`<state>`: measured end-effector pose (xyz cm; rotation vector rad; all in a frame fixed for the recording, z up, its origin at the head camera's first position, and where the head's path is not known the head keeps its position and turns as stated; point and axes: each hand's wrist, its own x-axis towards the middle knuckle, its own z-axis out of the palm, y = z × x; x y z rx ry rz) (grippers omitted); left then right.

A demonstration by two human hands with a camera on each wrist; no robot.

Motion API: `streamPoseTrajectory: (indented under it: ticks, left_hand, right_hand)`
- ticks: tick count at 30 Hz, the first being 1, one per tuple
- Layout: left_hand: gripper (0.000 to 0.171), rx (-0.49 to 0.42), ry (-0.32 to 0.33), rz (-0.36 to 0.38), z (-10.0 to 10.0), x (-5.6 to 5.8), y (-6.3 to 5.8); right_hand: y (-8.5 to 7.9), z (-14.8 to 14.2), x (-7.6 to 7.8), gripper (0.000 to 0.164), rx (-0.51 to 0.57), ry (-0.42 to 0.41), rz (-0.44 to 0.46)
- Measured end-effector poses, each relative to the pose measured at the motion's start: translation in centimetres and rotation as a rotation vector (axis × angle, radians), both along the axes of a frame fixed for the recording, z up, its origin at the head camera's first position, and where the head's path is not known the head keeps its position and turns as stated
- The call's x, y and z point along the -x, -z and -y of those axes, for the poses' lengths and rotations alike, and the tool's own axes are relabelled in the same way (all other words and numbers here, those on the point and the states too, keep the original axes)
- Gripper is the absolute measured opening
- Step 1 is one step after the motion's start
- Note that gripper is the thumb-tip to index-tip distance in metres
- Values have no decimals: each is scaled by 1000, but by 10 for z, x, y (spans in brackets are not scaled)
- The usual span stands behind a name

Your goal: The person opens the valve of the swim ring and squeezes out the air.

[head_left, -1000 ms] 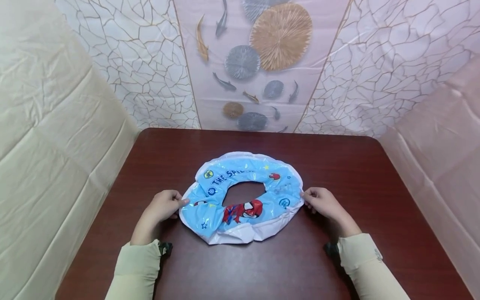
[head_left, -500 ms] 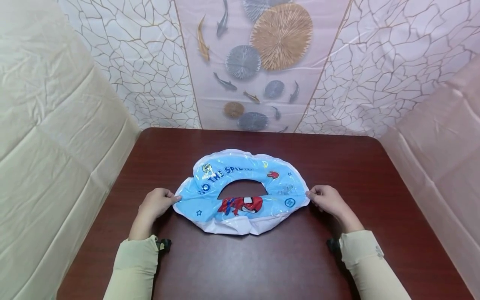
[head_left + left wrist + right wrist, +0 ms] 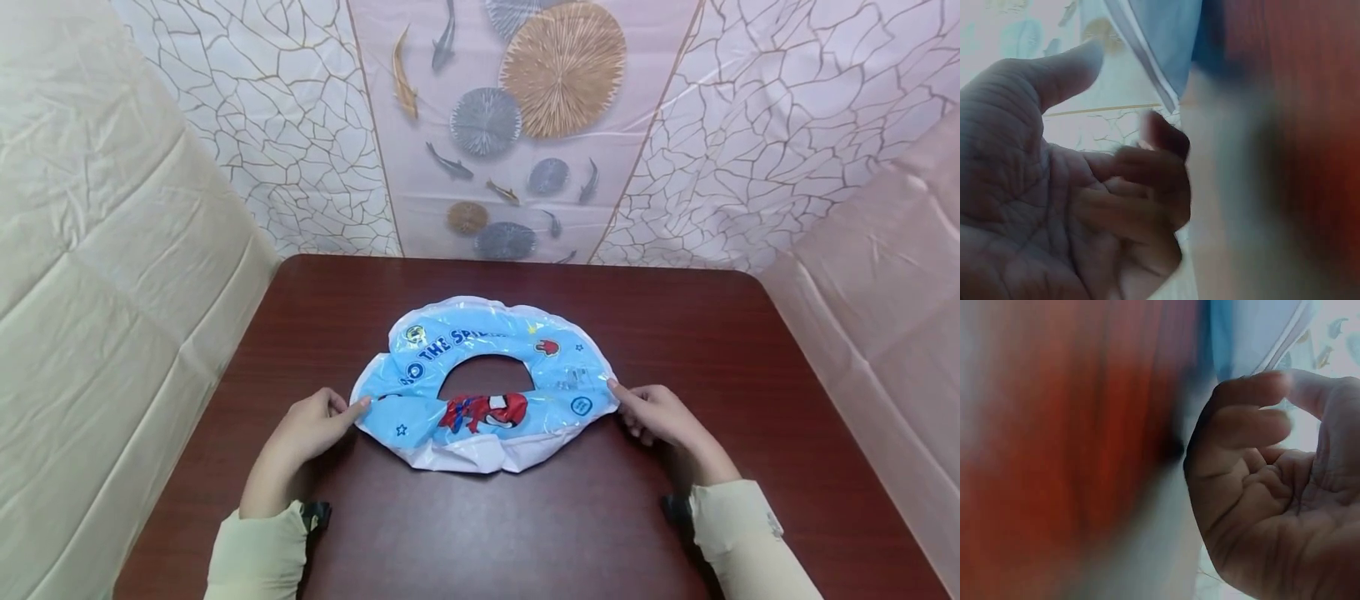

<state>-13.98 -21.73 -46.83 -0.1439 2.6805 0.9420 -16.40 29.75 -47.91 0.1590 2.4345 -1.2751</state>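
Note:
A soft, wrinkled swim ring (image 3: 465, 323), light blue with a white edge and a red cartoon figure, lies on the table with its hole facing up. At its left edge is my left hand (image 3: 311, 429); the thumb tip overlaps the ring in the head view. In the left wrist view, thumb and curled fingers (image 3: 1147, 181) stand apart, with the ring's corner (image 3: 1166, 56) beyond them. My right hand (image 3: 660, 414) is at the opposite edge, thumb extended over the rim. Its other fingers (image 3: 1235, 437) are loosely bent in the right wrist view, the ring's edge behind them.
The dark reddish-brown table (image 3: 480, 542) has rounded far corners. Behind it hangs a patterned cloth (image 3: 300, 150) with fish and round shapes, and pale padded panels (image 3: 97, 275) stand along both sides. Each wrist wears a black strap device (image 3: 317, 515).
The ring was stretched sideways, flattening its front part, then eased back slightly. Both hands pinched its edges earlier; now their grip is loosened and the forearms have drawn slightly back and outward.

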Motion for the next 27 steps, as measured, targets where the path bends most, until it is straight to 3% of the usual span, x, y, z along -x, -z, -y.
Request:
streamPoseTrajectory:
  ticks: [4,9,13,21,27]
  left_hand:
    - [63,-89,-5,14,-12,-18,1]
    - [56,-345,-49,94,-34,-36,14]
    - [54,-493,-109,138,-44,-44,22]
    - [51,-589,-136,178,-46,-46,25]
    - [47,-623,-119,183,-43,-46,26]
  right_hand:
    - [2,6,-15,65,186,12,102]
    - [6,21,-30,61,366,-14,165]
    - [8,31,-37,55,504,9,209]
    - [10,36,-42,40,644,74,229]
    - [14,34,-42,35,691,50,208]
